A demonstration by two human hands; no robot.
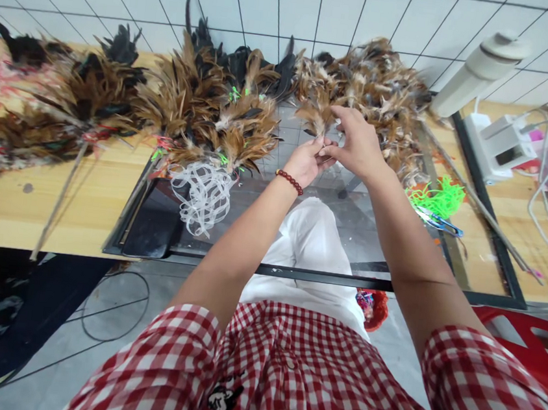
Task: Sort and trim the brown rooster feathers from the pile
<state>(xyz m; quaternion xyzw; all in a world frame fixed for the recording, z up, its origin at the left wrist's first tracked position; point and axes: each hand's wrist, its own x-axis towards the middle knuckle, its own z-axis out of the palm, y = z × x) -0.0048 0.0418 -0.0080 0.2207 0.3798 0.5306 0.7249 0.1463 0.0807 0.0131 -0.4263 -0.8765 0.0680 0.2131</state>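
In front of me, over the glass panel (pixel 271 231), a small bunch of brown feathers (pixel 317 113) stands with its tips pointing away. My left hand (pixel 308 161), with a beaded bracelet at the wrist, is closed in a pinch around the base of this bunch. On the bunch's right side is my right hand (pixel 361 146). Its thumb meets the left fingertips, while its index finger is stretched apart toward the feathers. The quill ends are hidden by the fingers.
Piled brown feathers (pixel 380 79) and tied feather bunches (pixel 192 92) line the back. A clear ribbon coil (pixel 203 197) and black phone (pixel 152 218) lie left. Green strands (pixel 436 196), blue-handled scissors (pixel 441 222), a thin rod (pixel 484 207), white bottle (pixel 483 74) and charger (pixel 503 141) sit right.
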